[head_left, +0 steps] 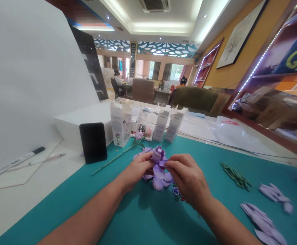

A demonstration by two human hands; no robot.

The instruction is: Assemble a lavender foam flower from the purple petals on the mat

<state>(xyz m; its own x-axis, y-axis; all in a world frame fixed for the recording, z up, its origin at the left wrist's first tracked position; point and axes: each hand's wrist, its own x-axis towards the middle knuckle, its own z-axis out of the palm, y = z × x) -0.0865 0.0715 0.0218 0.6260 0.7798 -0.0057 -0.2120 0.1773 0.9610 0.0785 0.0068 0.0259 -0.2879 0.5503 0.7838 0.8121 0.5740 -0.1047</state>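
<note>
Both my hands meet over a purple toy flower (pixel 159 167) made of plastic petals, held just above the teal mat (pixel 143 217). My left hand (pixel 137 170) pinches its left side, fingers closed on the petals. My right hand (pixel 186 177) grips the right side, thumb and fingers pressed on a petal near the bud. A finished purple flower on a green stem (pixel 128 149) lies on the mat behind my hands. Small dark pieces (pixel 176 193) lie under my right hand.
Green stem pieces (pixel 236 176) and loose purple petals (pixel 263 217) lie at the right. Several white cartons (pixel 120 127) and a black phone (pixel 93 142) stand behind. Pens (pixel 28 158) lie at the left beside a white board. A plastic bag (pixel 227 131) lies far right. People sit at distant desks.
</note>
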